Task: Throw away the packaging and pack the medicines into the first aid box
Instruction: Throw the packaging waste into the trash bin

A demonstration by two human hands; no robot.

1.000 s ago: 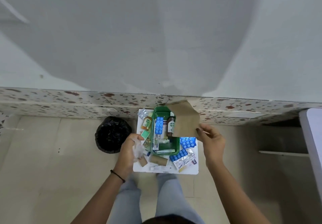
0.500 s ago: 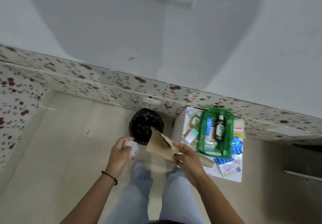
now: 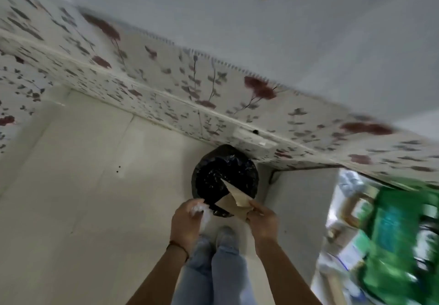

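Over bin (image 3: 213,179): both hands poised to drop waste.
Left hand (image 3: 187,221): clenched on crumpled plastic (image 3: 198,209).
Right hand (image 3: 262,220): pinching brown paper (image 3: 237,200) above the opening.

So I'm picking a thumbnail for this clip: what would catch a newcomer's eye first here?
Probably the black bin bag on the floor at centre, by the flowered wall tiles. Both hands are at it: the right hand holds brown paper over its opening, and the left hand holds crumpled clear plastic. A blurred green box fills the lower right.
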